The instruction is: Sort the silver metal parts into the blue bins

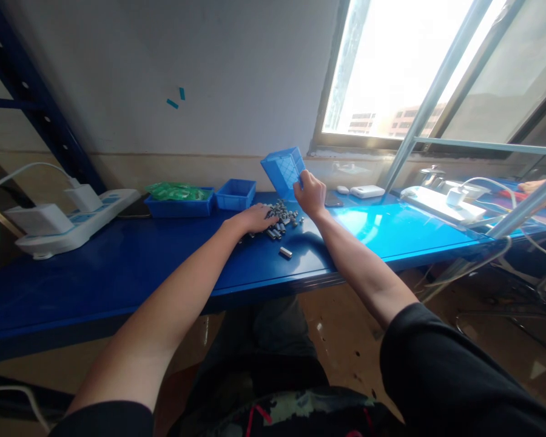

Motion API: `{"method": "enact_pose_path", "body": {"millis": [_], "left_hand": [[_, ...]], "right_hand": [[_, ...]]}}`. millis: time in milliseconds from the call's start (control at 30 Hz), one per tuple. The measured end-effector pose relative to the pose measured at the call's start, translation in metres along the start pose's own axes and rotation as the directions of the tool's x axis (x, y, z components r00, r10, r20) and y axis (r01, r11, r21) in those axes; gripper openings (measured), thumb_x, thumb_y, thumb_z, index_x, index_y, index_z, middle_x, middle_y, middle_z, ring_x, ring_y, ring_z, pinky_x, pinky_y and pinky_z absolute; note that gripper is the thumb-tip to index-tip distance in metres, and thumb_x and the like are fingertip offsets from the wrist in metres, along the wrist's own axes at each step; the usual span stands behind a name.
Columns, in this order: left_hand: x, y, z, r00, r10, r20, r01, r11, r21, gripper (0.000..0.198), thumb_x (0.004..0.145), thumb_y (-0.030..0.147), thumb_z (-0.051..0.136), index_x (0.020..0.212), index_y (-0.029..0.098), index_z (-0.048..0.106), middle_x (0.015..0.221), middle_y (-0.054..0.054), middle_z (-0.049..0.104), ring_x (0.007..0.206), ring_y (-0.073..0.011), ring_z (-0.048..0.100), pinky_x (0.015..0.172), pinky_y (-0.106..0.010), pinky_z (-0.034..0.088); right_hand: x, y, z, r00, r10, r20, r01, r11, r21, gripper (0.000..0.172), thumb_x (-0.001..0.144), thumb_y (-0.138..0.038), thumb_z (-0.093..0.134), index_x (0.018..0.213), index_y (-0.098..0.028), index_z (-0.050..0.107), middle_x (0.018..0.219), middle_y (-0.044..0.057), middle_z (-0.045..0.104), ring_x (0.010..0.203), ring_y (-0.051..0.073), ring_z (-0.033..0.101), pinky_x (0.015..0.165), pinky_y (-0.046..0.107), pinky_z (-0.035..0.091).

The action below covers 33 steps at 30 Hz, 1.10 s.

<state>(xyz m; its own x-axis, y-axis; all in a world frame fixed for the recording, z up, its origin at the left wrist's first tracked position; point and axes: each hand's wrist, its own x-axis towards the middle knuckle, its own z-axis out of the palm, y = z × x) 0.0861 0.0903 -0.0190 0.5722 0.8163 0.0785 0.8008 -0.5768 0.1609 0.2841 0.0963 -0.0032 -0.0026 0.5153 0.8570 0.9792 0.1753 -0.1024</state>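
Observation:
My right hand [310, 193] grips a small blue plastic bin [282, 170] by its rim and holds it tipped up on edge above the blue table [118, 267]. Below the bin lies a pile of several small grey metal parts [283, 217]. My left hand [255, 218] rests flat on the left side of that pile, fingers stretched out over the parts. One metal part [286, 252] lies apart, nearer the table's front edge.
Against the wall stand a small blue bin [235, 194] and a wider blue bin with green packets [179, 200]. A white power strip with adapters [68, 221] sits at the left. White devices and cables [455, 197] lie by the window at right. Another person's hand [539, 186] shows far right.

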Motion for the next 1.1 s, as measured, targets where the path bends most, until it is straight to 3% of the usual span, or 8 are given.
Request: {"method": "enact_pose_path", "body": {"millis": [200,367,433,567,633,800,900,1100], "left_hand": [[0.004,-0.006,0.004,1.000,0.008,-0.001,-0.008,1.000,-0.006,0.070,0.090,0.061,0.031,0.137,0.012,0.045,0.144,-0.018,0.044,0.133,-0.0293,0.042,0.106,-0.034,0.034],[-0.001,0.000,0.002,0.999,-0.036,-0.017,0.035,0.999,-0.022,0.074,0.089,0.064,0.032,0.142,0.014,0.038,0.148,-0.017,0.039,0.135,-0.0306,0.039,0.107,-0.036,0.033],[-0.003,0.004,0.002,0.997,-0.068,-0.036,0.067,0.997,-0.031,0.078,0.089,0.065,0.030,0.146,0.012,0.031,0.151,-0.019,0.034,0.137,-0.0317,0.036,0.109,-0.038,0.031],[-0.003,0.007,0.003,0.999,-0.047,-0.023,0.047,0.999,-0.016,0.079,0.089,0.067,0.022,0.148,0.014,0.028,0.154,-0.016,0.029,0.141,-0.0301,0.028,0.113,-0.039,0.024],[-0.002,0.005,0.004,0.999,-0.039,-0.013,0.039,0.999,-0.013,0.079,0.088,0.069,0.019,0.147,0.017,0.030,0.155,-0.013,0.028,0.143,-0.0285,0.024,0.114,-0.039,0.022],[0.000,0.004,0.004,0.997,-0.069,-0.030,0.068,0.998,-0.008,0.082,0.089,0.068,0.019,0.147,0.010,0.028,0.153,-0.018,0.030,0.141,-0.0292,0.029,0.113,-0.040,0.025],[-0.002,0.006,0.002,0.998,-0.064,-0.025,0.065,0.998,0.001,0.080,0.090,0.065,0.023,0.145,0.007,0.031,0.151,-0.019,0.033,0.140,-0.0295,0.032,0.112,-0.038,0.027],[-0.008,0.009,-0.002,0.999,-0.017,-0.033,0.017,1.000,0.006,0.069,0.090,0.062,0.029,0.139,0.014,0.041,0.146,-0.015,0.043,0.135,-0.0277,0.038,0.109,-0.036,0.031]], "right_hand": [[0.005,0.008,-0.003,0.973,0.212,-0.091,-0.190,0.961,0.203,0.017,0.091,-0.024,0.035,0.087,-0.019,0.051,0.077,0.003,0.054,0.073,0.016,0.054,0.068,0.029,0.039],[0.008,0.023,0.002,0.888,0.457,-0.053,-0.417,0.848,0.328,0.007,0.088,-0.024,0.042,0.089,-0.020,0.047,0.072,-0.001,0.048,0.075,0.017,0.055,0.073,0.030,0.043],[0.011,0.027,0.006,0.794,0.608,0.020,-0.563,0.722,0.402,0.008,0.084,-0.022,0.047,0.091,-0.020,0.045,0.074,-0.002,0.048,0.075,0.016,0.056,0.072,0.029,0.045],[0.020,0.025,0.012,0.524,0.811,0.261,-0.773,0.323,0.547,0.023,0.080,-0.025,0.053,0.099,-0.019,0.043,0.082,0.000,0.050,0.062,0.014,0.056,0.051,0.025,0.047],[0.025,0.018,0.014,0.475,0.819,0.321,-0.796,0.245,0.554,0.032,0.078,-0.026,0.054,0.107,-0.017,0.041,0.083,0.001,0.051,0.054,0.013,0.056,0.043,0.025,0.045],[0.038,-0.005,0.026,0.468,0.791,0.394,-0.786,0.169,0.595,0.069,0.079,-0.019,0.052,0.138,-0.022,0.016,0.085,0.000,0.056,0.047,0.010,0.057,0.042,0.023,0.048],[0.042,-0.019,0.042,0.465,0.753,0.466,-0.841,0.211,0.498,0.073,0.083,-0.015,0.044,0.144,-0.024,0.005,0.097,0.004,0.059,0.050,0.009,0.060,0.046,0.022,0.051],[0.038,-0.038,0.066,0.562,0.614,0.554,-0.827,0.435,0.357,0.040,0.082,-0.020,0.046,0.121,-0.011,0.049,0.100,0.013,0.062,0.067,0.017,0.065,0.061,0.031,0.054]]}}
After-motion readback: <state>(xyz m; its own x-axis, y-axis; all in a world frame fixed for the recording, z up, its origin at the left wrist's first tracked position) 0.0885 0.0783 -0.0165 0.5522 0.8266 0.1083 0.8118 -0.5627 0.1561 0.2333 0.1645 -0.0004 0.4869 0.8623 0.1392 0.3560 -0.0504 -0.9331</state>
